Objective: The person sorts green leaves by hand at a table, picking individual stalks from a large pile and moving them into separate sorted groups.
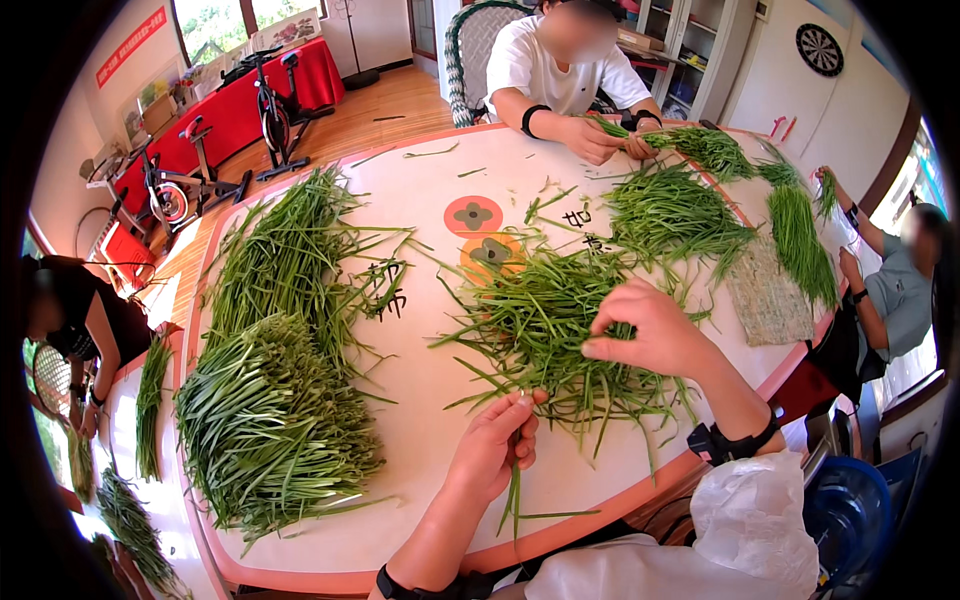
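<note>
My left hand (pixel 499 442) is closed on a few green chive stalks (pixel 514 491), whose leaves hang below the fist near the table's front edge. Pale stalk ends poke out above the thumb. Over the right side of a loose, tangled pile of chives (pixel 555 307) hovers my right hand (pixel 649 330). Its thumb and forefinger are apart, and nothing shows between them. To the left lies a large, neater heap of chives (pixel 277 427) with its leaves mostly aligned. Behind that heap, a looser chive pile (pixel 285 247) stretches toward the far edge.
Across the table (pixel 427 465), a person (pixel 562 75) handles chives beside another pile (pixel 675 210). At right, a second person (pixel 892 285) holds a small bunch near a woven mat (pixel 769 292). Another person (pixel 82 330) works at the left table. A blue basin (pixel 844 517) stands low right.
</note>
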`<action>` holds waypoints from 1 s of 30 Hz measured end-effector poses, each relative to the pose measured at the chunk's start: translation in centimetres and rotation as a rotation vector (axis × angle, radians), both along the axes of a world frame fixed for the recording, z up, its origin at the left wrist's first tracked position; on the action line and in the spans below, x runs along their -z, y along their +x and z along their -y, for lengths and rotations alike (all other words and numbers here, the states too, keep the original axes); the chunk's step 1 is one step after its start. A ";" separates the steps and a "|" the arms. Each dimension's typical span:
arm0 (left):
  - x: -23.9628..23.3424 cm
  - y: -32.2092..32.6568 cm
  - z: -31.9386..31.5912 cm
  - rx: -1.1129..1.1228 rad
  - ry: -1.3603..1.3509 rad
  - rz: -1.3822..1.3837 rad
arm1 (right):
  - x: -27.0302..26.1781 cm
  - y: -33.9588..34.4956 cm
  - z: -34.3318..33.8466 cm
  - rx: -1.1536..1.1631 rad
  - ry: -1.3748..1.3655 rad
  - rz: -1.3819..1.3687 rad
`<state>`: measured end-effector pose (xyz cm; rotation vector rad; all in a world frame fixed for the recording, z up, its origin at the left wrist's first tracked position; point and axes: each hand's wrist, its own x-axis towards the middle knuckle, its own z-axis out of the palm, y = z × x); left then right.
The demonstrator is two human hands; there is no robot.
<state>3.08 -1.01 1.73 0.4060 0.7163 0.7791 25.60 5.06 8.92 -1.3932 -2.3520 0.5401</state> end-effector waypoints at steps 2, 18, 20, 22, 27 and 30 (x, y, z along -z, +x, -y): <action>0.0 0.2 -0.1 -0.002 -0.007 0.003 | 0.9 -1.0 -3.4 0.015 0.069 0.092; -0.4 0.1 -0.1 0.019 -0.051 0.008 | -1.8 -0.3 -6.0 0.171 0.053 -0.420; -0.2 0.0 0.0 0.016 -0.047 -0.006 | -2.6 1.1 -5.0 0.246 0.125 -0.657; 0.0 0.1 0.0 0.009 -0.041 0.010 | -4.3 1.9 -3.5 0.285 0.271 -0.774; -0.1 0.2 -0.3 -0.013 -0.020 -0.017 | -7.3 3.4 -1.9 0.286 0.489 -0.982; -0.1 0.2 -0.1 -0.022 -0.016 -0.019 | -8.7 4.5 -1.1 0.238 0.529 -1.119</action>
